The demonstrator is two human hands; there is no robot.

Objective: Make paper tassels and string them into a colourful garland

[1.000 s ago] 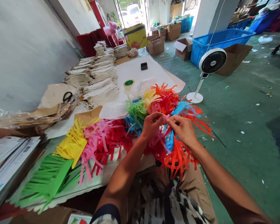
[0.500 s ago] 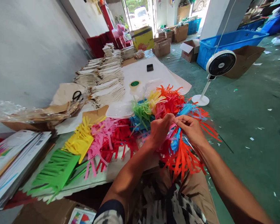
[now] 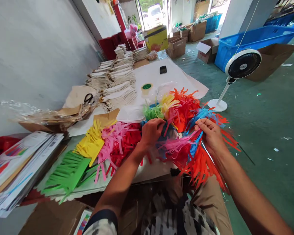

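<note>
My right hand point(image 3: 210, 133) pinches the gathered end of a pink paper fringe point(image 3: 177, 143), with blue strips point(image 3: 193, 148) right beside it. Orange fringe point(image 3: 201, 166) hangs below that hand over my knee. My left hand point(image 3: 151, 132) is closed, its fingers curled above the blue and red strips near the table edge; whatever they hold is hidden. Just beyond it lie light green fringe point(image 3: 154, 111) and pale yellow fringe point(image 3: 168, 103). Red fringe point(image 3: 186, 104) is heaped behind my hands.
Pink point(image 3: 115, 135), yellow point(image 3: 90, 142) and green fringe sheets point(image 3: 68, 173) lie on the left. Farther back are a roll of tape point(image 3: 147, 87), a phone point(image 3: 163, 69), stacked white bundles point(image 3: 120, 93) and scissors point(image 3: 88, 98). A fan point(image 3: 243, 65) stands to the right.
My hands were together and have moved apart, the left one leftward. Pink fringe now stretches out from my right hand. The whole view has shifted slightly.
</note>
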